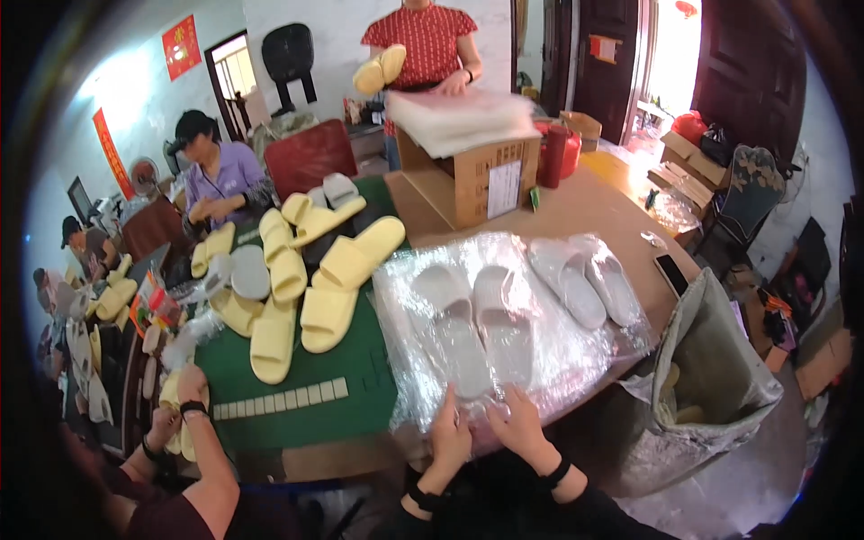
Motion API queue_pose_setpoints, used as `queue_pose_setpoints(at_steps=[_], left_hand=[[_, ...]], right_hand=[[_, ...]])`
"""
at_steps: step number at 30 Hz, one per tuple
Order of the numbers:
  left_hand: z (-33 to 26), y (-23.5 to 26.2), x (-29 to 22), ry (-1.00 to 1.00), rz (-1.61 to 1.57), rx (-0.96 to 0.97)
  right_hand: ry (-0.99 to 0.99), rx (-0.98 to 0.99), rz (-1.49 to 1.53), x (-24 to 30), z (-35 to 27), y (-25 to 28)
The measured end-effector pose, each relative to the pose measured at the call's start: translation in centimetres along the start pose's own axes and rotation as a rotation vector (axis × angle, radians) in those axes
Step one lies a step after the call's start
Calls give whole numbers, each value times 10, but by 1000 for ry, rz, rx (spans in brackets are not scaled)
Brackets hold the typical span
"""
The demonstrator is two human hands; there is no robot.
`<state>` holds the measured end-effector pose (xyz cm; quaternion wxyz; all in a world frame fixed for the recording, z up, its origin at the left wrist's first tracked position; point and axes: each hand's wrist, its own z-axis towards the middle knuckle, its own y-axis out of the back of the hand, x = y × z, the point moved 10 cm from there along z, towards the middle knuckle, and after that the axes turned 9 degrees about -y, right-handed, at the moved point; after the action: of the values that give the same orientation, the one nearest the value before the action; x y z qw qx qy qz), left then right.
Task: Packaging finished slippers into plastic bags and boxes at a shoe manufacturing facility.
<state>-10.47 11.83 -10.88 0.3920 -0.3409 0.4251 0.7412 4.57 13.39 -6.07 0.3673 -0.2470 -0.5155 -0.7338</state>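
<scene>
A pair of grey slippers point(468, 337) lies side by side on clear plastic bags point(405, 360) in front of me, heels toward me. My left hand point(448, 436) is at the near edge of the plastic, just below the left slipper's heel, fingers stretched forward. Beside it, my right hand point(520, 427) reaches to the plastic below the right slipper, its fingers apart. I see nothing held in either hand, though glare on the film blurs the fingertips. A second grey pair point(580, 279) rests on the plastic at the right.
Yellow slippers point(346, 288) crowd the green mat point(360, 391) at left, near a co-worker's hands point(184, 396). Across the table, a person in red holds yellow slippers by a cardboard box point(468, 184). A large sack point(711, 360) and a phone point(670, 274) are at right.
</scene>
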Motion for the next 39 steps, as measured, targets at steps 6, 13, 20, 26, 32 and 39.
queue_pose_setpoints(at_steps=[6,13,20,26,32,39], left_hand=[[-7,-3,13,91,-132,31],[-9,-1,10,25,-103,-12],[-17,-15,21,211,-404,35],[-15,-15,11,323,-610,36],[-10,-10,-20,259,-686,4],[-35,-30,-53,150,-694,165]], right_hand=[[-64,-84,-255,-20,14,22],[-122,-26,-133,-25,9,17],[91,-138,-273,-15,3,8],[-173,216,-74,-5,-4,9],[-771,879,778,-32,-59,-48],[-752,580,1583,-44,-32,-33]])
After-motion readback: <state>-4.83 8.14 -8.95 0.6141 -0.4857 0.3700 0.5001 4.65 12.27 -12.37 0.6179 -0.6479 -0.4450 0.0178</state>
